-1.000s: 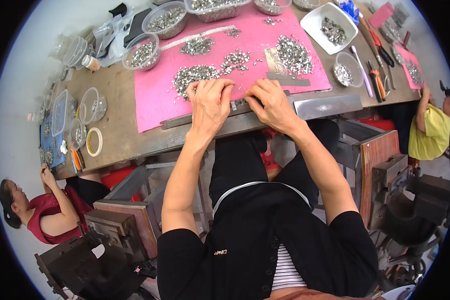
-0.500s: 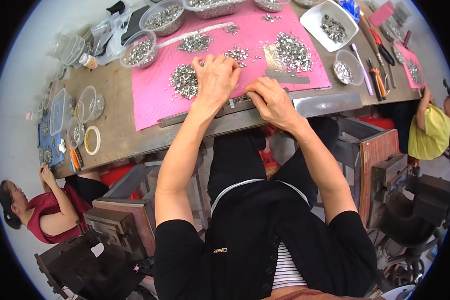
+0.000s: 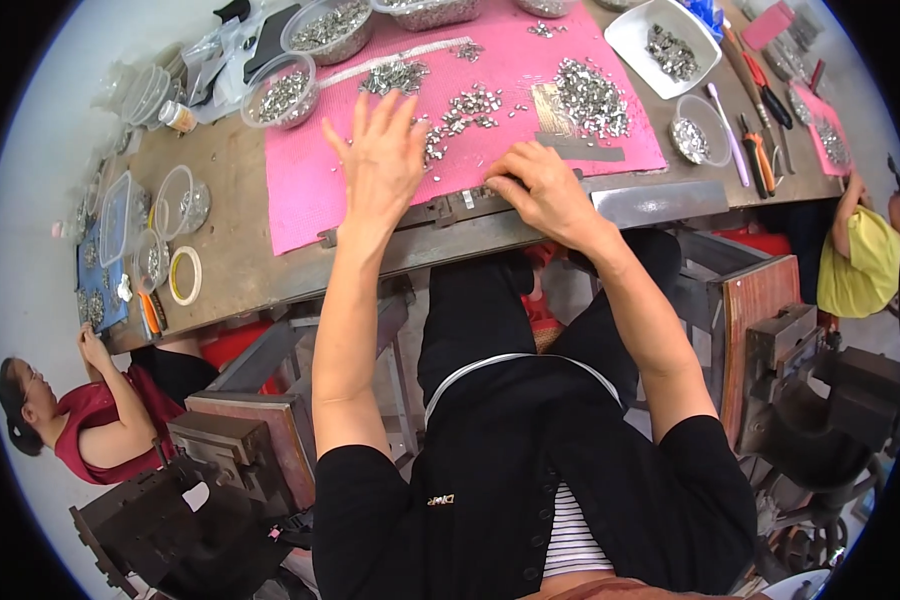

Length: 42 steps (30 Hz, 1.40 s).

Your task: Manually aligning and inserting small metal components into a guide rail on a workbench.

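Observation:
My left hand [image 3: 382,160] lies flat with fingers spread on a pink mat [image 3: 300,185], covering a pile of small silver metal parts. My right hand [image 3: 542,190] rests with fingers curled at the mat's near edge, on a long metal bar [image 3: 470,205] that runs along the bench front; whether it grips anything is hidden. More heaps of silver parts [image 3: 590,95] lie on the mat beyond both hands.
Clear bowls of metal parts [image 3: 282,92] stand at the back left. A white tray [image 3: 670,40], a small bowl [image 3: 695,135] and orange-handled pliers [image 3: 760,155] are at the right. A tape roll [image 3: 183,275] lies left. One seated person [image 3: 90,420] works lower left, another person [image 3: 855,260] at the right.
My left hand has moved from the metal bar out onto the mat and spread over the pile of parts. My right hand has stayed at the bar.

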Available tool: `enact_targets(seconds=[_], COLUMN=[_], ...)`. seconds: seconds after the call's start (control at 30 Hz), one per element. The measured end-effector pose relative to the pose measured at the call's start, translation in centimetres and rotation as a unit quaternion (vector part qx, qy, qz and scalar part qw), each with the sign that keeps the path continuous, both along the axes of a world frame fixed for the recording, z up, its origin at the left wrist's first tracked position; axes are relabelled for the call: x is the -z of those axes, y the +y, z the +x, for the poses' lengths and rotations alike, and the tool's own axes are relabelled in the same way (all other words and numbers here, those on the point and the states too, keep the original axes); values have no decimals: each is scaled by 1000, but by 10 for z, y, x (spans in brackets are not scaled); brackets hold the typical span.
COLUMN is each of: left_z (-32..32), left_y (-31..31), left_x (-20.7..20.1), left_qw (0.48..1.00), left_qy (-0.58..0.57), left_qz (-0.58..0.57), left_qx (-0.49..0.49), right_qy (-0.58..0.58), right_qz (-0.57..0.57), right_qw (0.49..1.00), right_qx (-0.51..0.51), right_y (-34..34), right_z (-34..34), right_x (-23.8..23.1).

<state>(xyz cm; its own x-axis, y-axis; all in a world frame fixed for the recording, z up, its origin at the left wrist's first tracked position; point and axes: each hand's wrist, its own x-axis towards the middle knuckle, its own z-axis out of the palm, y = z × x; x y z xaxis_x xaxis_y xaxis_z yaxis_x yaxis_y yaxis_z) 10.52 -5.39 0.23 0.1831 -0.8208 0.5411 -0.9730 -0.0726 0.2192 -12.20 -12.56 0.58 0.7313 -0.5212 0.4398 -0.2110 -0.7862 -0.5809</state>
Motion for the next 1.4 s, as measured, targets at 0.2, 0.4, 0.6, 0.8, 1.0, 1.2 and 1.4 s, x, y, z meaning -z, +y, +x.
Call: enact_targets(seconds=[0.2, 0.4, 0.6, 0.8, 1.0, 1.2, 1.4], left_z=[-38, -59, -52, -37, -37, -29, -35], left_y=[-11, 18, 49, 30, 18, 11, 0], left_x=[6, -6, -15, -18, -11, -10, -5], left_qw=[991, 978, 975, 989, 991, 992, 989], left_qy=[-3, 40, 124, 132, 109, 62, 80], left_qz=[109, 142, 100, 16, 38, 57, 36], left_qx=[80, 147, 157, 57, 70, 91, 122], right_qy=[3, 132, 70, 17, 11, 38, 41], right_qz=[-38, -107, -29, 33, -8, -31, -81], right_qw=[998, 985, 993, 999, 1000, 998, 995], right_qx=[40, -37, -87, -5, 5, 41, 44], right_y=[-41, -34, -32, -36, -37, -44, -45], right_z=[10, 8, -16, -11, -4, 7, 9], right_x=[-3, 2, -17, -22, -10, 0, 2])
